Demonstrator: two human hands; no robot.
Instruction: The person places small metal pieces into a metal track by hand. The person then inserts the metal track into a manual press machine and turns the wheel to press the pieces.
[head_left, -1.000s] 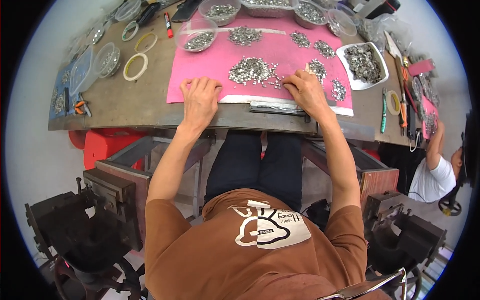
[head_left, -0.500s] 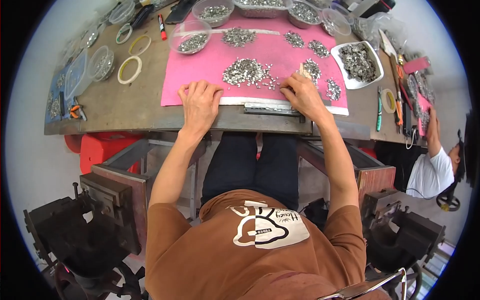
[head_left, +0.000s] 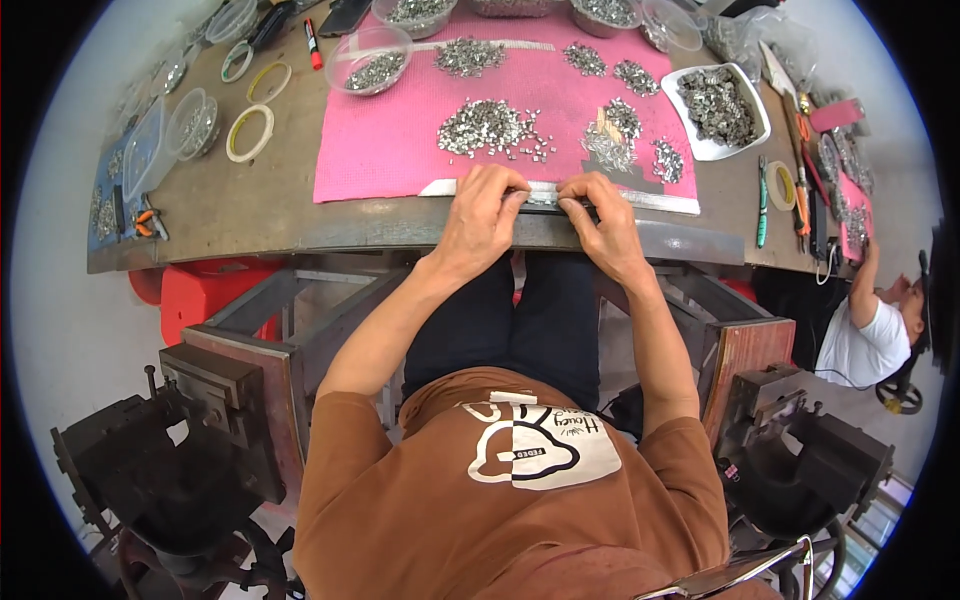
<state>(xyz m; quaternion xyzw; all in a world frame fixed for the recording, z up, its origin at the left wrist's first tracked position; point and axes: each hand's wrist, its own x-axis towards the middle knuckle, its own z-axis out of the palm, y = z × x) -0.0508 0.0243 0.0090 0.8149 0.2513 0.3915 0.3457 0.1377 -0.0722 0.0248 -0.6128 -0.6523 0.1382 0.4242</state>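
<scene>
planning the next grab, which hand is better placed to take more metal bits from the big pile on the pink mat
Probably the left hand. It rests on the white strip at the mat edge, right below the big pile. The right hand sits further right, nearer the smaller piles.

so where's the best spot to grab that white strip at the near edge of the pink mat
Probably the bare right stretch of the white strip, pinched from the near table edge: it lies flat along the pink mat, and the left hand and right hand cover its middle.
</scene>
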